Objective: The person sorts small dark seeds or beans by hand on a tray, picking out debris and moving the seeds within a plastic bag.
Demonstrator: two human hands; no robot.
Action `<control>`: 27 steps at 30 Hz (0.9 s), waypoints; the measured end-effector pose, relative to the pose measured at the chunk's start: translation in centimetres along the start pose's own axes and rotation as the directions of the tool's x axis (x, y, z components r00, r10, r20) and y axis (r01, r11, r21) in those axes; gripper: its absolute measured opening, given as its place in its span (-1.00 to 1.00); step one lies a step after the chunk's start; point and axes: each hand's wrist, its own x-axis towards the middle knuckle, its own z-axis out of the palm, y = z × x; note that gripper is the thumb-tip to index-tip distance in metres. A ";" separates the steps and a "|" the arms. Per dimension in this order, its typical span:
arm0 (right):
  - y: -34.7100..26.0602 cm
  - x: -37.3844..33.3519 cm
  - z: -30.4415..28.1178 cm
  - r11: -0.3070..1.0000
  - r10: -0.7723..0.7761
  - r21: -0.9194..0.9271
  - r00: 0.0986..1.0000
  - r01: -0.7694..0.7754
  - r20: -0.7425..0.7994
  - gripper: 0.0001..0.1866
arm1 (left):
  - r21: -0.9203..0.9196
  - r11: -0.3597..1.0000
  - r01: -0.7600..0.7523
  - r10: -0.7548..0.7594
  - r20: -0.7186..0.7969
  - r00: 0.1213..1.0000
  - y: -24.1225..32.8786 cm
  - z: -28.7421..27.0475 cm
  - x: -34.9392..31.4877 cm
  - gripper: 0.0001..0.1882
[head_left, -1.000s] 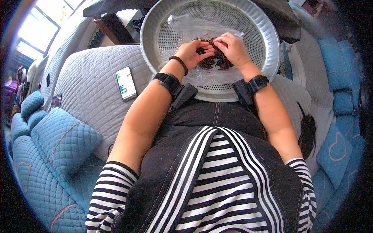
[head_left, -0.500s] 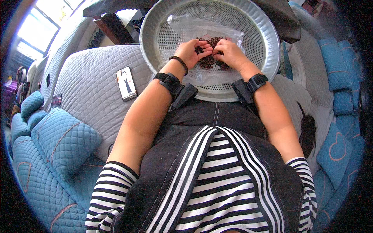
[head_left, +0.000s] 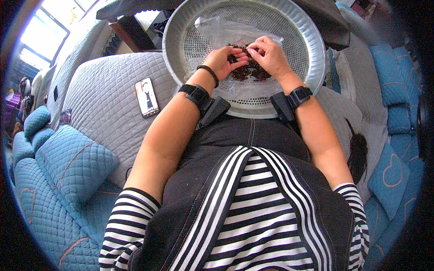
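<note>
A heap of small dark reddish-brown dried grains (head_left: 251,72) lies on a clear plastic bag (head_left: 221,32). Beneath the bag is a large round metal sieve (head_left: 319,54) with a perforated bottom. On the heap's left side, my left hand (head_left: 220,63) is cupped palm up, its fingers stretched toward the right; some dark grains appear to lie in the palm. Just above the heap, my right hand (head_left: 272,55) has thumb and forefinger pinched together near the left fingertips. Whatever sits in that pinch is too small to make out.
A lit phone (head_left: 148,97) rests on the grey quilted cover (head_left: 101,86) left of the sieve. Blue quilted cushions (head_left: 74,160) line both sides. Dark furniture (head_left: 323,20) stands behind the sieve's right rim. A dark, hair-like bundle (head_left: 358,153) lies right of my arm.
My right hand has lifted slightly up and away from the heap, its pinch now showing above the grains. The left hand stays nearly in place. The picture on the phone has changed.
</note>
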 end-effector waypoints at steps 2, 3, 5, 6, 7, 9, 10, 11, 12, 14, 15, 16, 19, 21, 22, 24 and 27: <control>0.0 0.1 0.2 0.995 -0.097 -0.013 0.995 0.097 0.023 -0.88 | 0.001 1.000 0.002 -0.002 0.044 0.999 -0.1 -0.2 0.1 -0.76; 0.1 0.1 0.2 0.981 -0.192 -0.024 0.980 0.194 0.046 -0.86 | 0.001 1.000 -0.001 0.001 0.052 0.999 -0.3 -0.3 0.2 -0.76; 0.4 0.1 0.3 0.985 -0.170 -0.035 0.984 0.172 0.052 -0.86 | 0.003 1.000 -0.003 0.003 0.062 0.998 -0.4 -0.2 0.2 -0.77; 0.6 0.1 0.2 0.988 -0.146 -0.048 0.988 0.149 0.058 -0.86 | -0.002 1.000 0.002 -0.002 0.051 0.999 -0.4 0.0 0.1 -0.77; 0.8 0.1 0.1 0.988 -0.145 -0.049 0.988 0.148 0.058 -0.86 | -0.006 1.000 0.007 -0.006 0.040 0.999 -0.3 0.2 -0.1 -0.78; 0.7 0.1 -0.2 0.980 -0.077 -0.173 0.991 0.096 0.113 -0.85 | 0.002 1.000 0.002 -0.002 0.000 1.000 -0.3 0.0 0.1 -0.78; 0.9 0.0 -0.1 0.980 -0.078 -0.173 0.990 0.097 0.114 -0.85 | 0.010 1.000 -0.002 0.002 -0.039 0.999 -0.2 -0.1 0.2 -0.78; 1.2 -0.1 0.1 0.980 -0.123 -0.139 0.980 0.145 0.155 -0.85 | 0.010 1.000 -0.001 0.002 -0.038 0.999 -0.2 -0.3 0.3 -0.78; 1.4 -0.1 0.2 0.976 -0.168 -0.104 0.966 0.191 0.195 -0.85 | 0.012 1.000 -0.013 0.013 -0.041 0.999 -0.1 -0.5 0.4 -0.78; 1.7 -0.3 0.2 0.967 -0.179 -0.143 0.964 0.209 0.195 -0.84 | 0.014 1.000 -0.023 0.023 -0.045 0.999 -0.1 -0.4 0.4 -0.77; 1.7 -0.4 0.3 0.957 -0.191 -0.180 0.962 0.227 0.197 -0.83 | 0.022 0.999 -0.026 0.027 -0.062 0.998 0.0 -0.3 0.3 -0.76; 1.7 -0.4 0.2 0.957 -0.190 -0.180 0.962 0.226 0.198 -0.83 | 0.031 0.999 -0.029 0.031 -0.078 0.996 0.0 -0.1 0.2 -0.76; 1.3 -0.4 0.2 0.956 -0.117 -0.226 0.951 0.186 0.288 -0.80 | 0.023 0.999 -0.022 0.024 -0.074 0.997 0.0 -0.2 0.2 -0.75; 1.6 -0.7 0.5 0.943 -0.119 -0.271 0.955 0.195 0.272 -0.80 | 0.027 0.999 -0.017 0.019 -0.073 0.997 0.1 -0.1 0.2 -0.75; 1.7 -0.8 0.5 0.942 -0.119 -0.272 0.955 0.194 0.271 -0.80 | 0.030 0.999 -0.013 0.016 -0.072 0.997 0.1 -0.1 0.2 -0.74; 1.9 -0.7 0.5 0.942 -0.102 -0.274 0.941 0.196 0.323 -0.79 | 0.022 1.000 -0.009 0.011 -0.073 0.997 0.1 0.0 0.1 -0.74; 1.9 -0.6 0.5 0.935 -0.133 -0.268 0.930 0.232 0.341 -0.82 | 0.011 1.000 -0.002 0.002 -0.070 0.998 0.0 -0.1 0.2 -0.75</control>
